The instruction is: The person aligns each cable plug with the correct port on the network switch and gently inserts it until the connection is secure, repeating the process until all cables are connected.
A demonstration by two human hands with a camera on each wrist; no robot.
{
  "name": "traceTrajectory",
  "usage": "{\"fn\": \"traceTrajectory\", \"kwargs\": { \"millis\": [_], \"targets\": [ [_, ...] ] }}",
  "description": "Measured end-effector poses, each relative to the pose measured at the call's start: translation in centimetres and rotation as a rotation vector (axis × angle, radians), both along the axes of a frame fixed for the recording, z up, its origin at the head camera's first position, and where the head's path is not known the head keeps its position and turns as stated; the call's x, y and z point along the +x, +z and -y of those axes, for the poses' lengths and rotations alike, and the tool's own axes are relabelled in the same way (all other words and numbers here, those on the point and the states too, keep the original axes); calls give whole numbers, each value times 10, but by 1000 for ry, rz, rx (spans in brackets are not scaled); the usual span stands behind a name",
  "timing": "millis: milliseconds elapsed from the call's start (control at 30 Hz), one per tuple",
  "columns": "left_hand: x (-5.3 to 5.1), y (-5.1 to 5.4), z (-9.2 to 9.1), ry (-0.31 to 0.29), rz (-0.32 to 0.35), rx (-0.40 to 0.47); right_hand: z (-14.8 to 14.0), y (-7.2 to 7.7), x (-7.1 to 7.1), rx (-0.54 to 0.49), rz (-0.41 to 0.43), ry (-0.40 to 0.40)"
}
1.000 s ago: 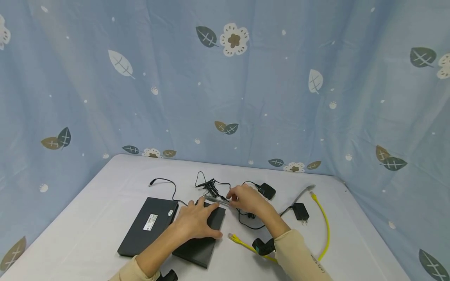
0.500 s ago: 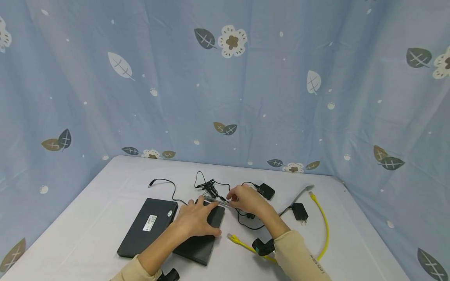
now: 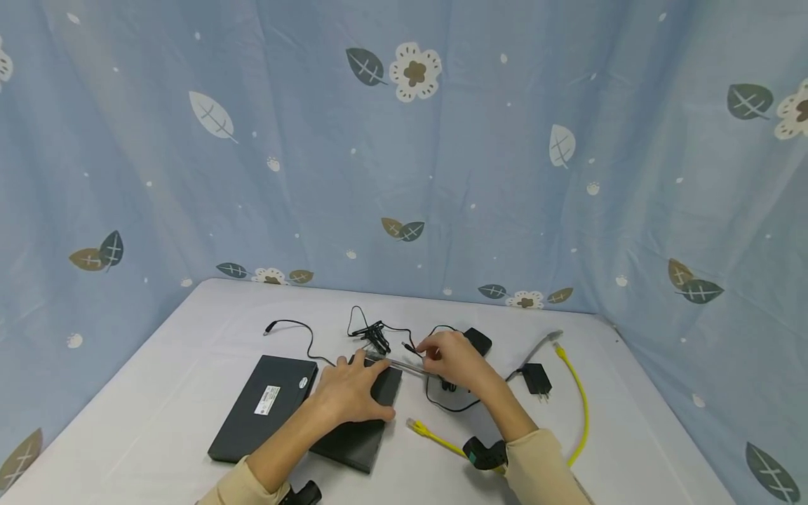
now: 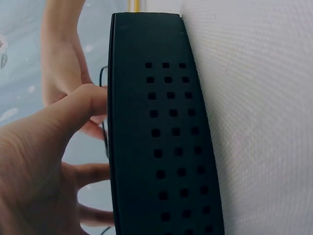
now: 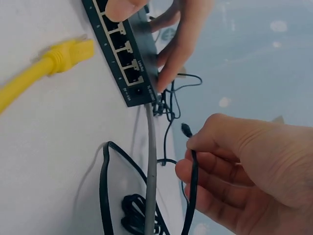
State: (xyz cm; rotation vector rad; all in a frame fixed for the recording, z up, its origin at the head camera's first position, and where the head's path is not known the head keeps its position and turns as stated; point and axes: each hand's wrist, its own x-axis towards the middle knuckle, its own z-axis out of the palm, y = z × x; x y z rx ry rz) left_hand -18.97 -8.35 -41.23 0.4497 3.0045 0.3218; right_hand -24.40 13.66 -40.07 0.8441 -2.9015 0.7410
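Note:
A black network switch (image 3: 350, 445) lies on the table, with my left hand (image 3: 350, 393) spread across it. In the right wrist view, that hand's thumb presses the row of ports on the switch (image 5: 129, 61) while its fingers lie over the top. The left wrist view shows the vented side of the switch (image 4: 132, 122). Just beyond its right end, my right hand (image 3: 454, 361) pinches a thin black power cord (image 5: 193, 181) close to its small plug (image 5: 186, 129). That plug is apart from the switch. A grey network cable (image 5: 150, 171) runs beside the switch's end.
To the left lies a flat black box (image 3: 252, 414) with a white label. A black adapter (image 3: 477, 341) and a pronged adapter (image 3: 536, 379) lie to the right, near a yellow network cable (image 3: 582, 407). Bundled black cord (image 3: 375, 337) lies at the back.
My right hand has shifted slightly right and away from the switch's end, and the cord's plug now shows left of its fingers. My left hand stays on the switch.

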Motion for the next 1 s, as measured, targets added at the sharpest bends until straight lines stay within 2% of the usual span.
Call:
{"fn": "traceTrajectory", "kwargs": {
  "millis": [300, 467, 600, 800, 1000],
  "targets": [
    [2, 0, -1, 3, -10, 4, -16, 0, 18, -89, -46, 11],
    [3, 2, -2, 2, -23, 1, -24, 0, 23, -112, -43, -7],
    [7, 1, -3, -3, -33, -3, -28, -2, 27, -117, -30, 11],
    [7, -6, 0, -9, -29, -17, -32, -5, 30, -128, -2, 29],
    [2, -3, 1, -12, -37, -19, -33, 1, 24, -104, 12, 34]
  ]
}}
